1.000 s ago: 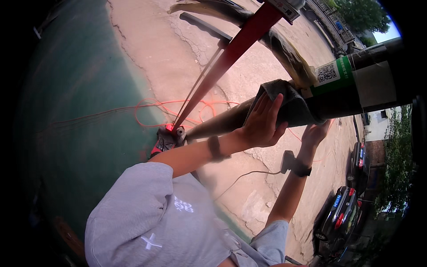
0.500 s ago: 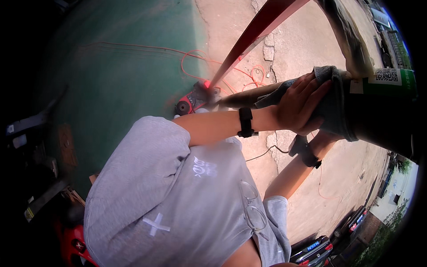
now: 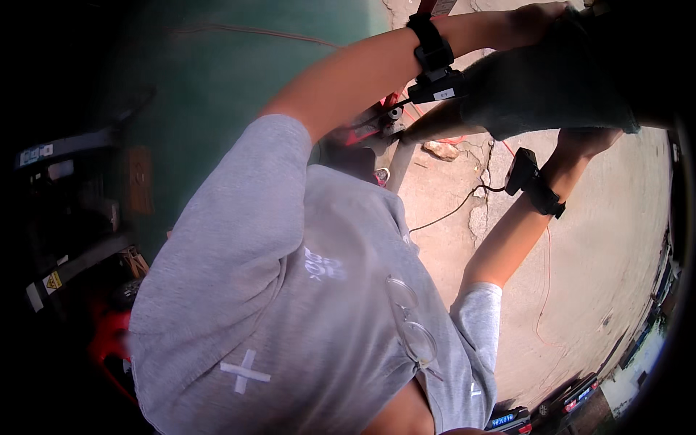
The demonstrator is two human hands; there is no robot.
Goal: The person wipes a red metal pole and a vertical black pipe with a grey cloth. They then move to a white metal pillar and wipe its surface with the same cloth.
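Note:
A dark grey cloth (image 3: 544,90) is wrapped around a thick round post (image 3: 435,122) at the upper right. My left hand (image 3: 540,23) lies over its upper edge, with the fingers curled into deep shadow. From below, my right hand (image 3: 589,141) grips the cloth's lower edge; its fingers are mostly hidden behind the fabric. Each wrist wears a black strap with a small box, the left box (image 3: 438,88) in front of the post and the right box (image 3: 523,172) joined to a black cable.
A red machine (image 3: 362,132) stands near the post's foot, partly behind my left arm. Orange hose (image 3: 254,34) lies on the green floor (image 3: 225,109). Cracked concrete (image 3: 580,275) spreads to the right, with a stone (image 3: 441,150) on it. Parked cars (image 3: 511,420) show at the lower right.
Both hands have moved with the cloth, up and to the right in view. My left arm is raised higher, and the green label on the post has gone out of sight.

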